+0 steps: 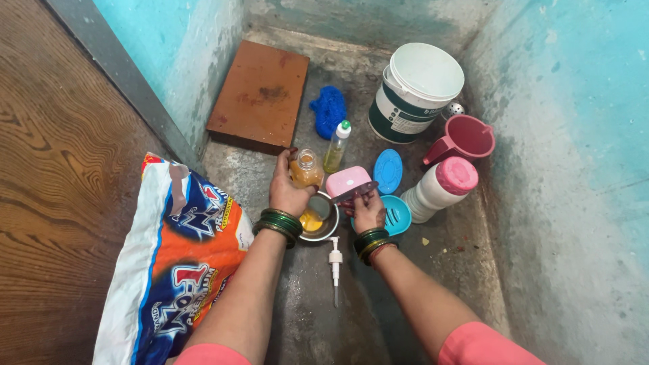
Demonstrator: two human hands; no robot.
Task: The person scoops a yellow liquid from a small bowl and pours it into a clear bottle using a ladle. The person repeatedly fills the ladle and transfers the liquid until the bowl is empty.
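We are crouching over a wet concrete floor (378,318), our left hand (287,192) clenched in a grip around 1 small bottle of amber liquid (306,169), tilting it over 1 steel bowl (318,217) that is sitting on the floor just below, yellow liquid pooling inside. Our right hand (368,209) is gripping 1 flat dark tool (356,192) at the bowl's rim. We are judging the risks: the tilted bottle could overpour or slip from wet fingers, and the loose pump dispenser (334,265) by our wrists could be knocked. Left to right we are counting 1 detergent sack (179,263), 1 brown board (260,94), 1 blue scrubber (329,110), 1 green-capped bottle (336,147), 1 pink soap box (347,181), 1 white bucket (416,91), 1 pink-capped white container (439,189), 1 pink jug (465,138).
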